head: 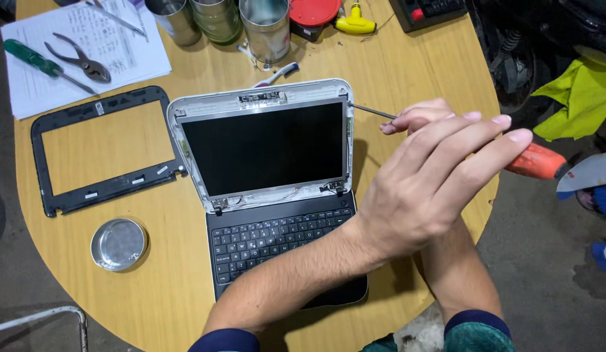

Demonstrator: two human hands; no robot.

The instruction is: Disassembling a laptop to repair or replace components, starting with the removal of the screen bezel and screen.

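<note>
Crossed hands [427, 182] steady an orange-handled screwdriver [534, 161] at laptop [270, 189] corner.

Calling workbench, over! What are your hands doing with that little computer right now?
Right hand grips orange-handled screwdriver, tip at small black laptop's top-right screen corner. Left hand crossed over it, open, empty. Nothing blocking.

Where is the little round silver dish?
In the head view, the round silver metal dish sits on the wooden table, left of the laptop keyboard, below the black plastic screen frame.
</note>
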